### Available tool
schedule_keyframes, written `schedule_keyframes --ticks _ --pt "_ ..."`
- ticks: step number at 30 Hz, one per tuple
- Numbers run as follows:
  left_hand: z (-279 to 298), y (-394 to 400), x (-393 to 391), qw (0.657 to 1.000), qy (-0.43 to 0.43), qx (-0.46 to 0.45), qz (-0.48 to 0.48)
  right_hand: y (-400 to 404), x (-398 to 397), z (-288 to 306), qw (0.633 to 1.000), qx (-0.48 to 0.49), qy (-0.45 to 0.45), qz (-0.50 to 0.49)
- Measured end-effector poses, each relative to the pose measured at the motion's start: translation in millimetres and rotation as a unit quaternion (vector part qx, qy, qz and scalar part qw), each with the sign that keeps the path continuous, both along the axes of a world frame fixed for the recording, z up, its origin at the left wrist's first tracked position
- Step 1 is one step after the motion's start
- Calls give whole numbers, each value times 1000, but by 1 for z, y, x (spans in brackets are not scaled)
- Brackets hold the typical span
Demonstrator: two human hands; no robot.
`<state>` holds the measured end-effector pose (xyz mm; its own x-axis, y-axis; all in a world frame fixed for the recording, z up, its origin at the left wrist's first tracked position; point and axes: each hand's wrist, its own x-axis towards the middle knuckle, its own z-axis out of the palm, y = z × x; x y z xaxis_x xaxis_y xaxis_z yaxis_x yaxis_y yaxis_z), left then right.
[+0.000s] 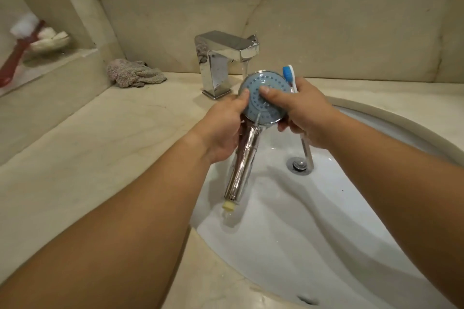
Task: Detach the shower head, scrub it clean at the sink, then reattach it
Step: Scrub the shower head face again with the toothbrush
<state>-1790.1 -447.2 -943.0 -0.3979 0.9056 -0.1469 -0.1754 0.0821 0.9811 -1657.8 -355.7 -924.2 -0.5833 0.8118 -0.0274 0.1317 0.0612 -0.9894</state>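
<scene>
A chrome shower head (258, 108) with a blue-grey nozzle face is held over the white sink (313, 221), its handle pointing down towards me. My left hand (223, 128) grips the neck of the shower head, thumb on the face's left rim. My right hand (301, 113) holds a blue-and-white toothbrush (290, 76), bristle end up, and its thumb presses on the nozzle face. Water runs from the chrome faucet (226, 57) onto the head and drips off it.
A crumpled pinkish cloth (135, 74) lies on the beige counter left of the faucet. On a ledge at far left sit a soap dish (50, 42) and a red-handled brush (22, 45). The drain (298, 164) is in the sink's middle. A mirror edge runs above.
</scene>
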Motion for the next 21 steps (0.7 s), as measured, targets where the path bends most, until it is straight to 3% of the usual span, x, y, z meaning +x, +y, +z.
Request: schedule_keyframes --ticks 6,10,13,17,21 --pt "-1 -3 1 998 42 -39 -25 4 8 -1 999 24 1 -31" --pt "-3 -11 -4 978 150 -109 -100 16 24 7 995 -3 18 -101" --pt "-5 -14 0 967 155 -145 -140 16 36 14 997 -23 39 -63" --pt "-6 -17 0 969 159 -155 -106 8 42 17 999 -28 23 -18" --pt "-2 -22 -3 967 198 -156 -32 -2 47 14 998 -43 24 -34"
